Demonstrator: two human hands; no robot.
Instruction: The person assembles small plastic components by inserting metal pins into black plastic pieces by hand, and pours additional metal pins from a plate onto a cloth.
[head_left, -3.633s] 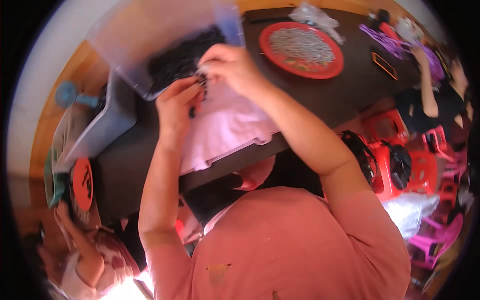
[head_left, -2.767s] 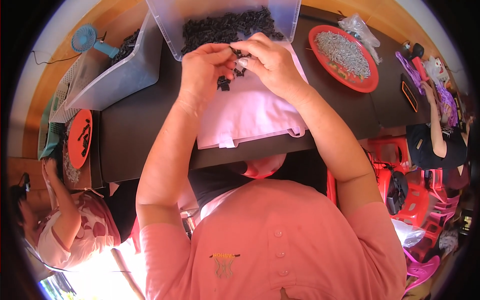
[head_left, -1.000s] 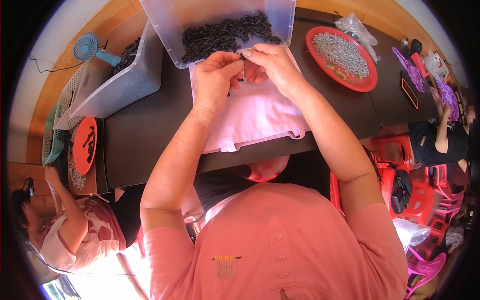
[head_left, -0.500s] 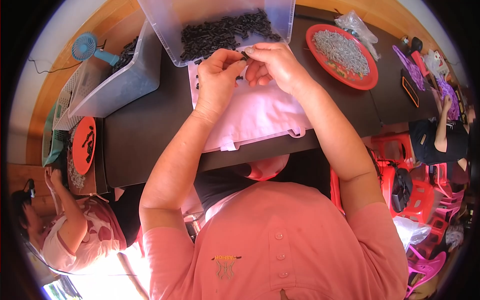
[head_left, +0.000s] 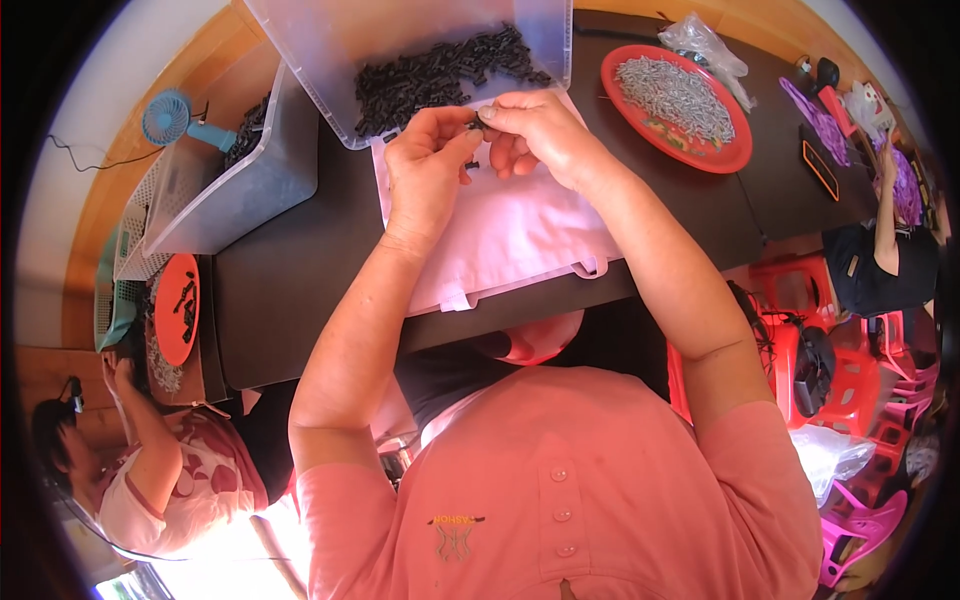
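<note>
Pinching one small black plastic piece (head_left: 474,122) between left hand (head_left: 425,165) and right hand (head_left: 535,135), above pale pink cloth (head_left: 510,230), beside clear plastic bin (head_left: 330,50).

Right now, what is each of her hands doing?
Left hand: fingers pinched on a small black piece.
Right hand: fingertips pinched on the same small black piece.

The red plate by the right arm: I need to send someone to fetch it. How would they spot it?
On the dark table, look past the clear bin to its right side. The red plate lies there, round and heaped with pale grey pieces, unlike the smaller orange plate at the left end holding a few dark bits.
</note>
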